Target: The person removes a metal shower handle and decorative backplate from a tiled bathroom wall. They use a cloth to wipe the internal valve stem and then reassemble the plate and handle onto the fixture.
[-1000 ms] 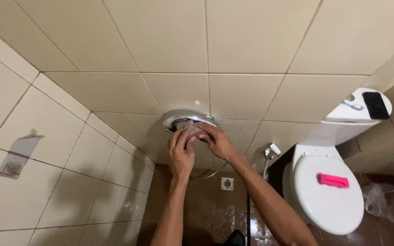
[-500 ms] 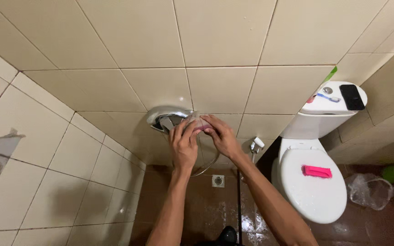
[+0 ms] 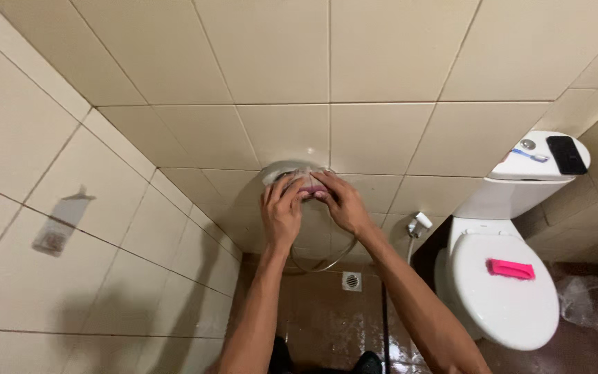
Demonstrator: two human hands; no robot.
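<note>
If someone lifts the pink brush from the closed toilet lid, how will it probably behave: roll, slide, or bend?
The pink brush looks flat and blocky, so it probably would not roll. It seems rigid, likely hard plastic, so it should keep its shape when lifted. The toilet lid under it is smooth and glossy and appears to slope, so a push might make the brush slide off.

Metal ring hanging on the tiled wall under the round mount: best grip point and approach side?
Take the metal ring at its bottom arc, from the front and below. That curve hangs free of the wall tiles, while the left hand and right hand crowd the round mount above.
</note>
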